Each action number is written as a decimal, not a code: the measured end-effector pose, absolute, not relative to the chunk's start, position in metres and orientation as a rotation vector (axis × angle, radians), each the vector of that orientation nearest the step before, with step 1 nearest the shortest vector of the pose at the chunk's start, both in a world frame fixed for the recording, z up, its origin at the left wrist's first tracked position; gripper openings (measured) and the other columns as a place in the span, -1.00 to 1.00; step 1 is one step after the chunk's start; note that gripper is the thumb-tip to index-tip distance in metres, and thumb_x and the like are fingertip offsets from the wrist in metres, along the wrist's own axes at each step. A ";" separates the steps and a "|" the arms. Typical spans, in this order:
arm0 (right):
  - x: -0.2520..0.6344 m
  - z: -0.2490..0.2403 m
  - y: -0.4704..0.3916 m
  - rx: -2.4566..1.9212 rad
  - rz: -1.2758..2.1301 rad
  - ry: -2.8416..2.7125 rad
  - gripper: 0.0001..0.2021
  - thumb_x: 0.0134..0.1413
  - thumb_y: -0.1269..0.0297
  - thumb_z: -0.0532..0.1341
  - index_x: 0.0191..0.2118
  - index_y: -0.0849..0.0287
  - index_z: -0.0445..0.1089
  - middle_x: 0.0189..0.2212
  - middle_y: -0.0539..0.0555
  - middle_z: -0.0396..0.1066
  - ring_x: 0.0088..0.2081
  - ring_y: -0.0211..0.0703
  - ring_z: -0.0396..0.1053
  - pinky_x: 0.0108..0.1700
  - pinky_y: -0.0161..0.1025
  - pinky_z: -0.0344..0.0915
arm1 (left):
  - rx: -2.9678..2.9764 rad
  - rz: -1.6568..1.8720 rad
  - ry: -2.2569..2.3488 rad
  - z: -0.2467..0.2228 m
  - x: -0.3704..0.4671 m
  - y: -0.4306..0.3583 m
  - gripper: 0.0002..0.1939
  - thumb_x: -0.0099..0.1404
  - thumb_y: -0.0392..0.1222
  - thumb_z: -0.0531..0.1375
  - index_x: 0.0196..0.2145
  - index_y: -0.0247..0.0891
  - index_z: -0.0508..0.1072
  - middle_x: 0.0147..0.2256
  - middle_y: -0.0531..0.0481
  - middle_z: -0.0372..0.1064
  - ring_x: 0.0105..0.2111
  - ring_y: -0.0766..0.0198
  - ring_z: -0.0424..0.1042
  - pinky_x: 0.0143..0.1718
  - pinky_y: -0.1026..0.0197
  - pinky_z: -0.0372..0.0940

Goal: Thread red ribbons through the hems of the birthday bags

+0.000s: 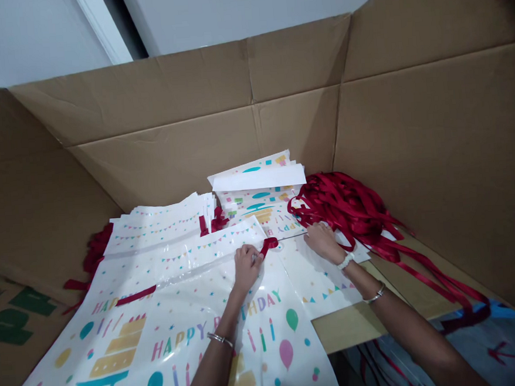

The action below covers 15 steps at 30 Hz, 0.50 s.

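Observation:
Near the centre, my left hand rests on a glossy white birthday-print bag, its fingers closed on a short red ribbon at the bag's top edge. To the right, my right hand is closed around the end of a thin dark cord that runs tautly from near that ribbon. Another red ribbon lies flat across the bag's left part. Beside my right hand sits a large tangled heap of red ribbons.
Tall cardboard walls surround the work surface. Stacked printed sheets lie at the back left. Folded printed pieces stand at the back centre. Long ribbons trail off the right side. More red ribbon bunches at the left wall.

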State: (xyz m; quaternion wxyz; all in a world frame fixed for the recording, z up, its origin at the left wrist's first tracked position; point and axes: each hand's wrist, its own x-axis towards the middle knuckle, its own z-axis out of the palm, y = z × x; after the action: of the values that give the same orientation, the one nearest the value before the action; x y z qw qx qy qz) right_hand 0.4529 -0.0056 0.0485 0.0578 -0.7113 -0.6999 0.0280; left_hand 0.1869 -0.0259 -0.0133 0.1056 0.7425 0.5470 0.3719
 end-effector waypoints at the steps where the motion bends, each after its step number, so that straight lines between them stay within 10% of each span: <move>1: 0.452 0.051 -0.007 -2.163 0.107 -2.117 -0.66 0.29 0.41 0.04 -0.08 0.41 0.56 -0.02 0.42 0.46 0.08 0.12 0.36 0.06 -0.05 0.14 | 2.186 1.094 1.613 -0.013 0.187 -0.026 -0.88 0.37 -0.20 0.15 -0.35 -0.16 0.43 -0.17 -0.06 0.39 -0.13 0.07 0.29 0.02 -0.03 0.22; 15: 0.409 0.033 -0.014 -1.947 0.391 -2.064 -0.69 0.23 0.40 0.10 0.03 0.34 0.42 0.07 0.30 0.35 0.09 0.04 0.29 0.07 -0.19 0.15 | 2.196 1.133 1.606 -0.009 0.192 -0.032 -0.87 0.37 -0.22 0.13 -0.36 -0.15 0.41 -0.20 -0.06 0.39 -0.13 0.06 0.31 0.00 -0.02 0.21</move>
State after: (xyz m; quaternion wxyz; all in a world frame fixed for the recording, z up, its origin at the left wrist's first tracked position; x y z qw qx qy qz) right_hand 0.4093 -0.0145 0.0333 0.1380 -0.6733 -0.7137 0.1352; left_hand 0.1917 -0.0315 -0.0086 0.0972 0.7417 0.5423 0.3827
